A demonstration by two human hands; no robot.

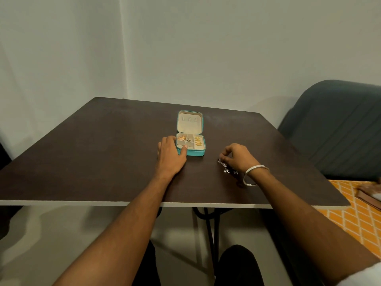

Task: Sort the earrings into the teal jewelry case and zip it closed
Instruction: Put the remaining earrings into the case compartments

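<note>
Head cam: right hand [237, 156] is pinching the dangly silver earrings [225, 167] while left hand [170, 153] grips the teal case [191, 152], so tangled ones could snag and drop mid-lift.

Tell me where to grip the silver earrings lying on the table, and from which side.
Pinch the silver earrings at their upper end, by the thin post, coming from above and the right, as the right hand is doing. The dangling beaded ends lie flat and spread on the table, so they would probably slip or tangle.
</note>
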